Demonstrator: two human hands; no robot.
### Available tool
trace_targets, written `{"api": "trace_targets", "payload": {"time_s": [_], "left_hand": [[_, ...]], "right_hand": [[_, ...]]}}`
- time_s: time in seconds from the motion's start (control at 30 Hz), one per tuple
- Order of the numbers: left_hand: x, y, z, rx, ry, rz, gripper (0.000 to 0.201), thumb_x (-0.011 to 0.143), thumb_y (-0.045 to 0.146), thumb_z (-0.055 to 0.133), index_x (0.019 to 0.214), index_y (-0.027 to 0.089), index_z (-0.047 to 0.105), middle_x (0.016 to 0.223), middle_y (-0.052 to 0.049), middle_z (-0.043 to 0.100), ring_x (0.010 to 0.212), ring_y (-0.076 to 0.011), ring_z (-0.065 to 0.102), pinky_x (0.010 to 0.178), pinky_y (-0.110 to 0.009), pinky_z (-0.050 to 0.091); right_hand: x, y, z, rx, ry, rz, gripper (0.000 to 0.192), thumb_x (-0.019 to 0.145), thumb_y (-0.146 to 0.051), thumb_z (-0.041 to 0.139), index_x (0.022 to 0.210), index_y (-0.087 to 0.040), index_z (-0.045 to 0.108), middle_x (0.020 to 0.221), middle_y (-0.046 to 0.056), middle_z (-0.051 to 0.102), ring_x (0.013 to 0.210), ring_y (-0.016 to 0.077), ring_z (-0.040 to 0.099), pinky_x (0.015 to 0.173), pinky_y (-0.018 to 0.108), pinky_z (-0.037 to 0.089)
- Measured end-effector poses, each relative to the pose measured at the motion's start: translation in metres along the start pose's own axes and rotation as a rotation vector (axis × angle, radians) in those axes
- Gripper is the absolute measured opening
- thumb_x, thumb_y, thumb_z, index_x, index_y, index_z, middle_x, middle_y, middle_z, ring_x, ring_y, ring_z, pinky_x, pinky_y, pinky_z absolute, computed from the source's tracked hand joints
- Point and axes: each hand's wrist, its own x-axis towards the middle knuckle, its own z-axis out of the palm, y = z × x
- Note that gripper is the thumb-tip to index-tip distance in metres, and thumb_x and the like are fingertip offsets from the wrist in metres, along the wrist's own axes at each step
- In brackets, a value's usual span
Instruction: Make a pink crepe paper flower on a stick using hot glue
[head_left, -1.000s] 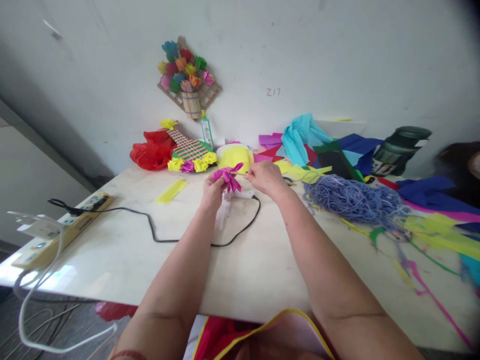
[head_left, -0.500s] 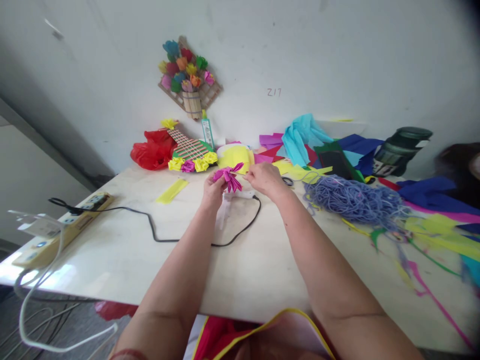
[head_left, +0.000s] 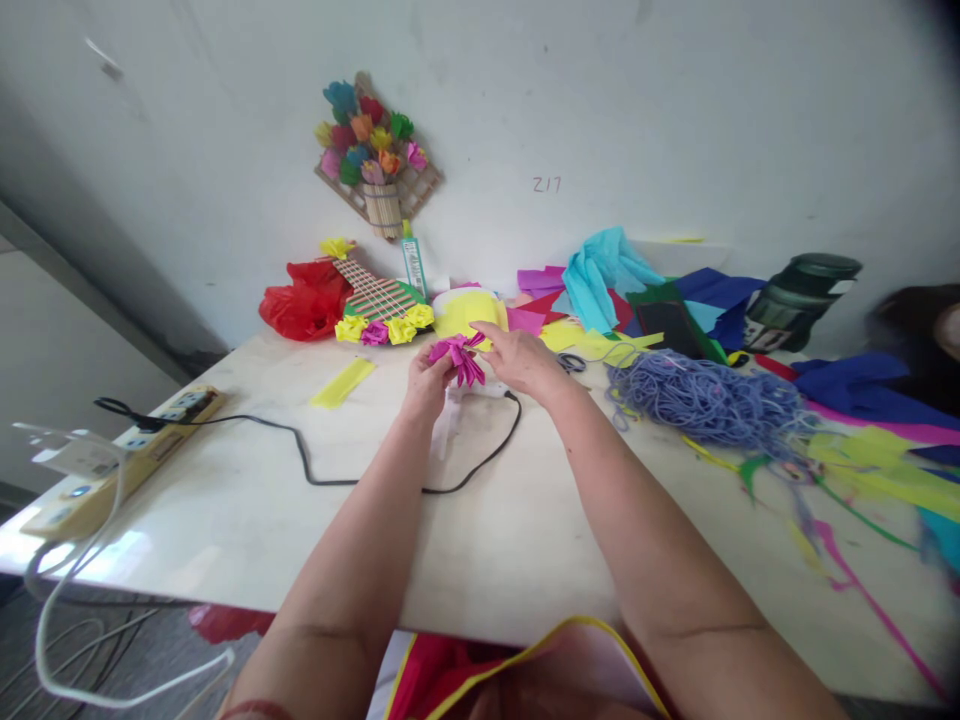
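My left hand (head_left: pixel 429 380) is closed around the base of a magenta crepe-paper flower (head_left: pixel 466 362) with narrow pointed petals. From the right, my right hand (head_left: pixel 523 360) reaches the flower's petals. Its index finger stretches over their tips, with the thumb below, and a petal seems to lie between them. Under the flower, partly covered by my hands, lies a white tool (head_left: pixel 487 390) with a black cord, which looks like a hot glue gun. A pale translucent piece (head_left: pixel 445 428) shows below it.
A paper-flowered guitar craft (head_left: pixel 379 295), a glue bottle (head_left: pixel 412 262) and a red plastic bag (head_left: pixel 306 300) stand along the wall. Blue-violet yarn (head_left: pixel 697 405), black-handled scissors (head_left: pixel 572 363) and crepe paper (head_left: pixel 611 275) lie rightward. A power strip (head_left: pixel 124 455) sits left; its black cord (head_left: pixel 300 440) crosses the table.
My right hand has shifted slightly left, onto the petals. Its index finger now extends over them; before, the fingers were bunched at a thin pale piece beside the flower. My left hand keeps its hold.
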Motion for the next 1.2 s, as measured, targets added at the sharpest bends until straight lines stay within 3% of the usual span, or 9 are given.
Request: {"api": "trace_targets", "payload": {"time_s": [0.4,0.73,1.2], "left_hand": [[-0.001,0.0,-0.001,0.019,-0.043,-0.009,0.035,0.052,0.024,0.079,0.08,0.016,0.06,0.066,0.002,0.064,0.054,-0.0094,0.058,0.056,-0.023,0.049],[0.002,-0.002,-0.002,-0.008,-0.003,-0.025,0.03,0.052,0.023,0.079,0.074,0.015,0.06,0.064,0.001,0.063,0.055,-0.0099,0.058,0.059,-0.025,0.05],[0.002,-0.001,-0.003,-0.013,0.009,-0.033,0.032,0.051,0.026,0.08,0.074,0.016,0.06,0.066,0.001,0.064,0.057,-0.0107,0.058,0.061,-0.027,0.051]], "right_hand": [[0.005,0.001,0.014,0.025,-0.005,-0.032,0.045,0.089,-0.026,0.041,0.133,-0.029,0.047,0.11,0.007,0.067,0.1,0.0192,0.061,0.083,0.028,0.043],[0.002,-0.008,0.02,-0.103,0.056,-0.038,0.047,0.091,-0.025,0.032,0.137,-0.026,0.043,0.097,0.01,0.07,0.088,0.0211,0.064,0.073,0.028,0.043],[0.0,-0.013,0.023,-0.123,0.039,-0.05,0.051,0.091,-0.021,0.03,0.141,-0.022,0.035,0.1,0.013,0.069,0.091,0.0216,0.063,0.075,0.028,0.041]]}}
